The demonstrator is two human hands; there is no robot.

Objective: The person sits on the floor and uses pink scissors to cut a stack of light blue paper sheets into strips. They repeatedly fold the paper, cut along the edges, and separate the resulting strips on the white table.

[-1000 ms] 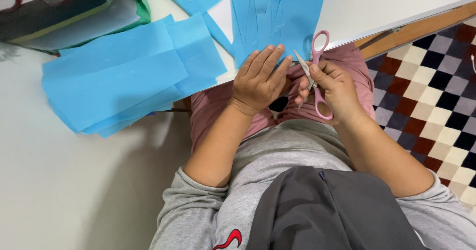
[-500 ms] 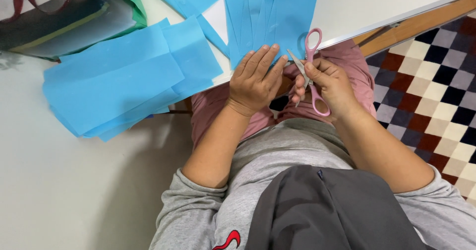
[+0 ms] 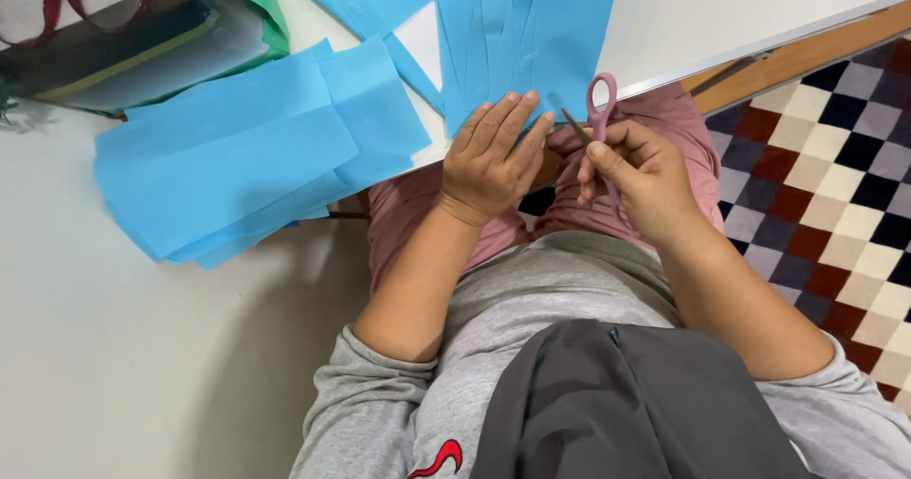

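The left hand (image 3: 493,156) is lying flat with fingers together, pressing down the near edge of the blue paper strips (image 3: 512,33) hanging over the edge of the white surface (image 3: 721,14). The right hand (image 3: 636,170) is curled around pink-handled scissors (image 3: 596,109), fingers pinching the handles just beside the strips. Several long cuts are already showing in that sheet, so the cutting looks well under way. A stack of uncut blue sheets (image 3: 247,156) is waiting to the left, near red glasses (image 3: 76,4).
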